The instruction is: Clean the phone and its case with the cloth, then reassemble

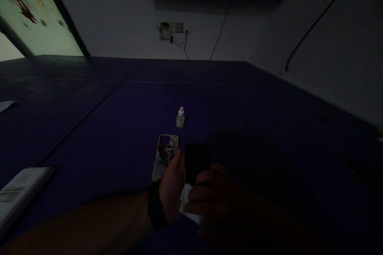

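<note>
My left hand point(172, 189), with a dark band on its wrist, is closed around the left side of a dark smartphone point(196, 158). Over the phone's lower part, my right hand point(211, 195) holds a white tissue point(188, 203) against it with bent fingers. The phone's lower end is hidden by the tissue and fingers. Just left of the phone, a patterned phone case point(163, 159) lies flat on the table, partly behind my left thumb. Beyond the case stands a small white dropper bottle point(180, 118), upright with its cap on.
The dark blue table point(119, 127) reaches back to a wall with sockets point(175, 28) and hanging cables. A white box point(22, 191) sits at the left, with a white sheet point(6, 105) farther back. Some flat dark object point(362, 175) lies at the right. The room is dim.
</note>
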Available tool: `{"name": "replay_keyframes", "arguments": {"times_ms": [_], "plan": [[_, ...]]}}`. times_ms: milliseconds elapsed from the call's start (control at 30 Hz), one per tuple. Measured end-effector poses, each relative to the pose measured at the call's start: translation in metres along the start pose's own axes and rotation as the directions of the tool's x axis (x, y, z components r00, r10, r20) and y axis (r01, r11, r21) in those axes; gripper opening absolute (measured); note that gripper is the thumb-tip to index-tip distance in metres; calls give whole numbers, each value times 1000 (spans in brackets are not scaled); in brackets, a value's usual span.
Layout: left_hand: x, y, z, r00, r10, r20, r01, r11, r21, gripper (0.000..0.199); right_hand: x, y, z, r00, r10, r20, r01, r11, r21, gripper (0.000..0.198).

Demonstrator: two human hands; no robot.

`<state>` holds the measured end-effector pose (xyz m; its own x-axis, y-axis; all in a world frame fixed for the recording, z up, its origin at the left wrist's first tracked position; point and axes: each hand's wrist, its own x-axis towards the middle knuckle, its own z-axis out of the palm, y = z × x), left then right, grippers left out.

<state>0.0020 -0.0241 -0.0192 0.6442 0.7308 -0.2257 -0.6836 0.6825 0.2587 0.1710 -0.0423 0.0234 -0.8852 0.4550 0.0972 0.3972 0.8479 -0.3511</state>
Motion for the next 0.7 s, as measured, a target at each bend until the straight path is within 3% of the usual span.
{"name": "replay_keyframes", "arguments": {"times_ms": [167,267,367,467,700], "plan": [[0,-2,6,999,48,-5,-48,999,10,44,-3,16,-1,968,117,-221,-144,983,-112,15],[0,-3,8,998,69,2,-69,997,36,45,-8,19,-8,979,127,-158,-142,986,-90,19],[-1,-2,6,996,87,-4,-86,996,39,45,-8,12,-11,998,53,-23,-54,998,-24,20],[-1,-2,6,998,63,15,-64,997,46,48,-5,6,-7,1000,5,13,-6,1000,3,20],[2,-3,6,997,81,7,-81,996,41,46,-8,22,-5,958,145,-249,-181,975,-128,26]]}}
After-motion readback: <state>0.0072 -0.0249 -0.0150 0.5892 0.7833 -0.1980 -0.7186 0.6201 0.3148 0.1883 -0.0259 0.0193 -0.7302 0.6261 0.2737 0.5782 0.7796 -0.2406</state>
